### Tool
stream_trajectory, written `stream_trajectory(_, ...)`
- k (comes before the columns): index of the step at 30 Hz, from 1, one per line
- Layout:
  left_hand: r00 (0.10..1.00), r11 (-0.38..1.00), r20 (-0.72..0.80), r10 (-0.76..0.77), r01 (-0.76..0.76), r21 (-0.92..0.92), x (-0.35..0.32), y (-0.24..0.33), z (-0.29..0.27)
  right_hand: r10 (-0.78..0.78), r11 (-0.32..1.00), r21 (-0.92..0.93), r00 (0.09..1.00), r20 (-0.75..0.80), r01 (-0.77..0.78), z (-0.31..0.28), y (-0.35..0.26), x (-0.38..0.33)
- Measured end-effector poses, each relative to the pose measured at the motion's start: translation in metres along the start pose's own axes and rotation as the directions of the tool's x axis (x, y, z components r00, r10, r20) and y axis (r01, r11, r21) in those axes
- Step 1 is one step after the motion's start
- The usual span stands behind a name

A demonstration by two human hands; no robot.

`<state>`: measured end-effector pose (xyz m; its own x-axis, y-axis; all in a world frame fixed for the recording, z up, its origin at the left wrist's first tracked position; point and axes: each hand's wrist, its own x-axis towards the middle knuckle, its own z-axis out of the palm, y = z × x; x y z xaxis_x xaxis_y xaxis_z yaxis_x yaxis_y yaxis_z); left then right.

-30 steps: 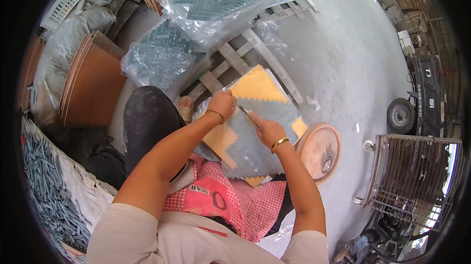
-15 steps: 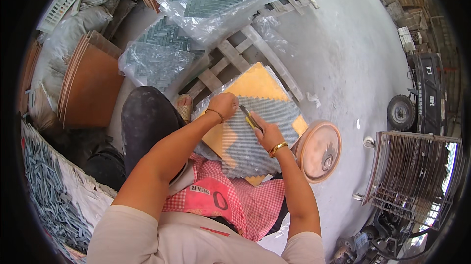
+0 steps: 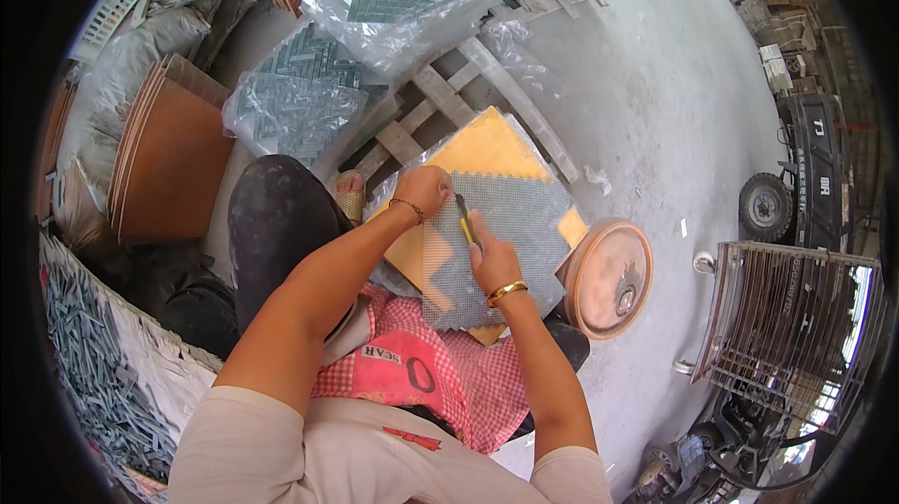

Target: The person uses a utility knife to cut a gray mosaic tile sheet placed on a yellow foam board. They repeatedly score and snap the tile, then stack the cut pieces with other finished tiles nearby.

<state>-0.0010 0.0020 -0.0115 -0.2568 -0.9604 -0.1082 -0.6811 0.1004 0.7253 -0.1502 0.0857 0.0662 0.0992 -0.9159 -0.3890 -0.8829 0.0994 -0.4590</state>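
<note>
A yellow-and-black utility knife [image 3: 467, 224] is gripped in my right hand [image 3: 493, 260], its blade end pointing up and away over a grey mesh-backed mosaic sheet [image 3: 515, 242]. That zigzag-edged sheet lies on an orange-yellow board [image 3: 492, 146] in front of my lap. My left hand [image 3: 424, 191] is closed at the sheet's far left edge, just left of the blade. Whatever its fingers pinch is hidden.
Wooden pallets [image 3: 440, 99] and plastic-wrapped green herringbone tile sheets [image 3: 309, 96] lie beyond. Brown boards [image 3: 169, 162] stand left, above a container of loose tile strips [image 3: 103, 354]. At right are a round tan lid-like object [image 3: 609, 279] and a metal rack [image 3: 787, 331].
My right hand and wrist have shifted left, and the knife now stands more upright, closer to my left hand. The left hand stays at the sheet's edge.
</note>
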Motion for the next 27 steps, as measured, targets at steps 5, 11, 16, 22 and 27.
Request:
stream_trajectory(5,1.000,0.999,0.013,-0.019,0.020,-0.025,0.000,-0.003,0.000,0.026,0.999,0.036,1.000,-0.017,-0.026,0.005,-0.007,-0.004)
stream_trajectory(11,0.998,0.999,0.060,0.014,-0.012,-0.044,0.002,0.000,-0.003,0.078,0.990,0.130,0.987,-0.139,-0.060,0.025,-0.009,0.000)
stream_trajectory(16,0.999,1.000,0.030,-0.014,0.014,-0.017,0.003,-0.005,0.000,0.186,0.980,0.098,0.975,-0.121,-0.174,0.031,-0.034,-0.005)
stream_trajectory(22,0.999,1.000,0.041,-0.015,0.015,-0.003,0.006,-0.005,0.003,0.187,0.981,0.077,0.973,-0.134,-0.178,0.041,-0.042,-0.012)
stream_trajectory(27,0.999,1.000,0.037,-0.027,0.028,-0.012,0.004,-0.005,0.002,0.159,0.986,0.075,0.973,-0.169,-0.148,0.051,-0.047,-0.018)
